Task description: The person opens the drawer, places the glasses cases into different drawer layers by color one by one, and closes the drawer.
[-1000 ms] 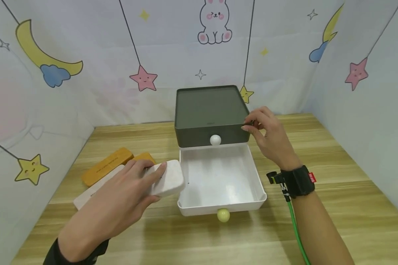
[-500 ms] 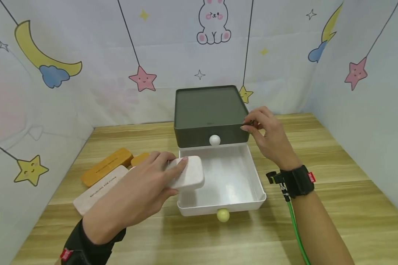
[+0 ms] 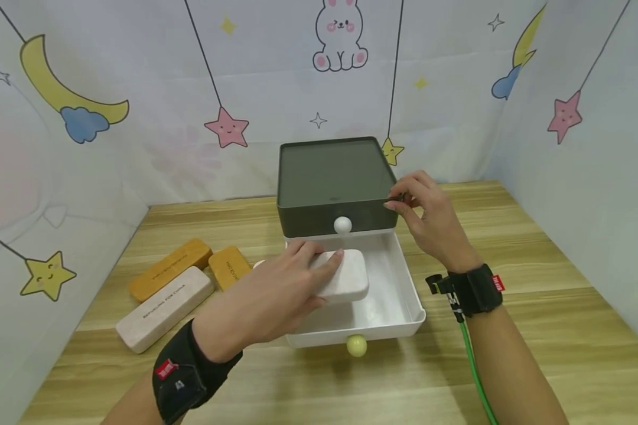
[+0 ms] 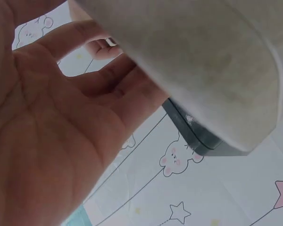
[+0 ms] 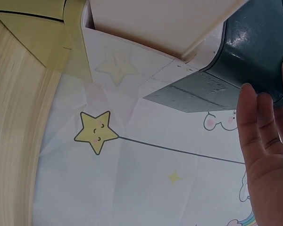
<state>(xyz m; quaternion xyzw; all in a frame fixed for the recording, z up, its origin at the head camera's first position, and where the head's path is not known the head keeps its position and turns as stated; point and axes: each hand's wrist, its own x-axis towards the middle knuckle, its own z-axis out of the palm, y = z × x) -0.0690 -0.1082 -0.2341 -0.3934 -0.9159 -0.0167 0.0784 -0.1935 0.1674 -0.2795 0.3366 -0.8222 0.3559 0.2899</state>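
Note:
A white oblong case point(image 3: 348, 277) with rounded corners is over the pulled-out white drawer point(image 3: 388, 295), and my left hand point(image 3: 276, 292) grips it from above, thumb toward me. In the left wrist view the same case point(image 4: 203, 61) looms large, a seam along its edge; whether it touches the drawer floor I cannot tell. My right hand point(image 3: 427, 215) pinches the front right corner of the dark green drawer box point(image 3: 335, 171). In the right wrist view the right hand's fingers point(image 5: 264, 117) lie against the box point(image 5: 254, 52). A yellow knob point(image 3: 357, 346) fronts the drawer.
Left of the drawer lie a long orange case point(image 3: 170, 270), a white case point(image 3: 165, 309) with lettering, and a second orange case point(image 3: 230, 267) partly behind my left hand. A white knob point(image 3: 342, 225) sits on the box's upper front. Cartoon-printed cloth point(image 3: 191, 159) encloses the wooden table point(image 3: 484, 348).
My left hand has carried the white case rightward, from beside the drawer's left wall to over its middle. The cases on the table show more fully. My right hand keeps its place.

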